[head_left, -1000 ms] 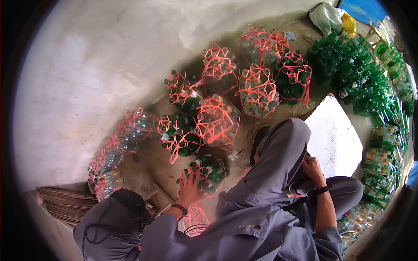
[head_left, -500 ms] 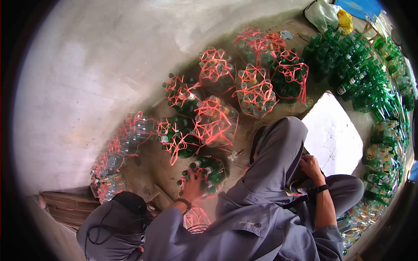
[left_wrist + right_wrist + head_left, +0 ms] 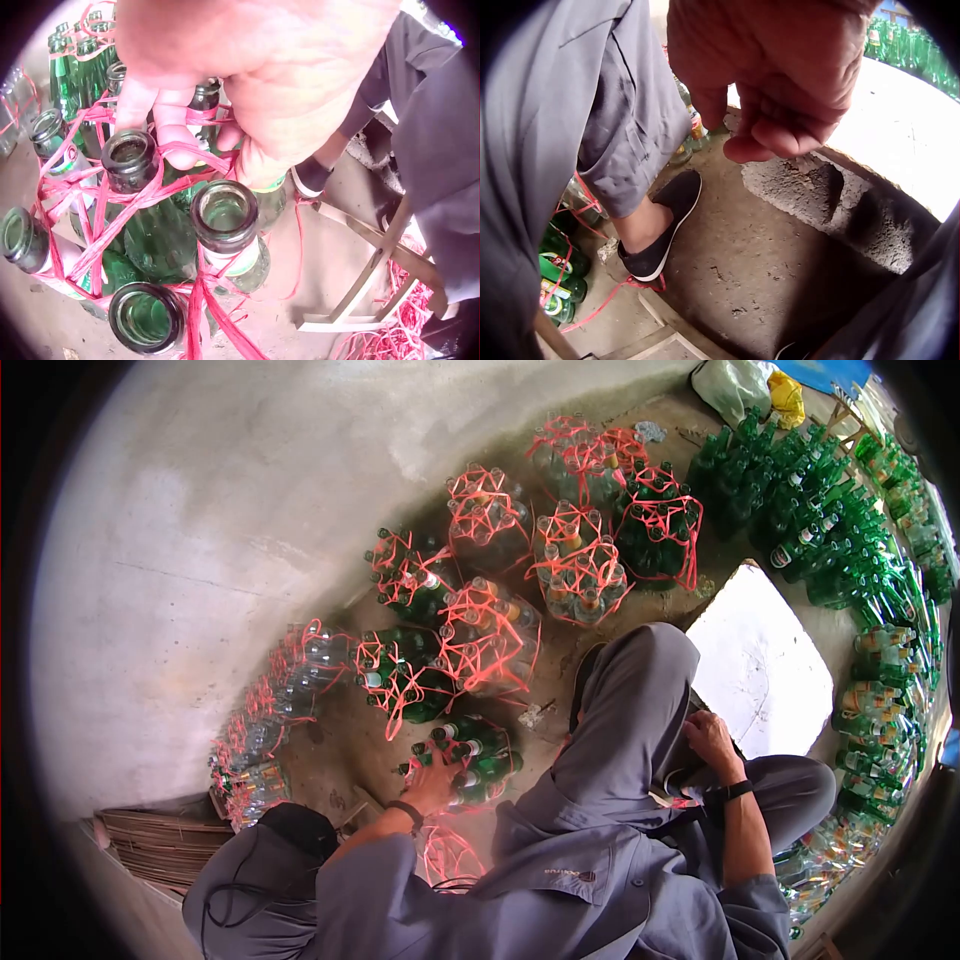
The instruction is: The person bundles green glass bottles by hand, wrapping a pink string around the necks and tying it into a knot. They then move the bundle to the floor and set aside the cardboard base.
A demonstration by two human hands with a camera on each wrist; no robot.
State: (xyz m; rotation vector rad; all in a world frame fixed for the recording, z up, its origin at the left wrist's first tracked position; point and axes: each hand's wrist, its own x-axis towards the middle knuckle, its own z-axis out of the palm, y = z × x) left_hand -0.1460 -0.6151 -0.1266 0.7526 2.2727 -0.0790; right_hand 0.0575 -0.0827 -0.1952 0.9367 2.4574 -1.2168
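Low on the floor in the head view stands a bundle of green glass bottles (image 3: 490,768), laced together with pink strap. My left hand (image 3: 432,782) reaches down onto its tops. In the left wrist view its fingers (image 3: 176,124) curl down among the bottle necks and grip the bundle, with pink strap (image 3: 196,311) crossing beside them. Open bottle mouths (image 3: 256,210) surround the fingers, whose tips are partly hidden. My right hand (image 3: 712,743) hangs by the bent knee. The right wrist view shows its fingers (image 3: 776,139) loosely curled, holding nothing.
More strapped bundles (image 3: 490,635) stand along the wall. Massed loose green bottles (image 3: 820,540) curve along the right, past a white slab (image 3: 765,660). A wooden frame (image 3: 360,307) and tangled pink strap (image 3: 401,322) lie near the left hand. A shoe (image 3: 671,225) stands below the knee.
The left hand has gone from fingers spread over the bottle tops to fingers curled down among the necks. The head view has shifted slightly. The right hand has stayed by the knee.
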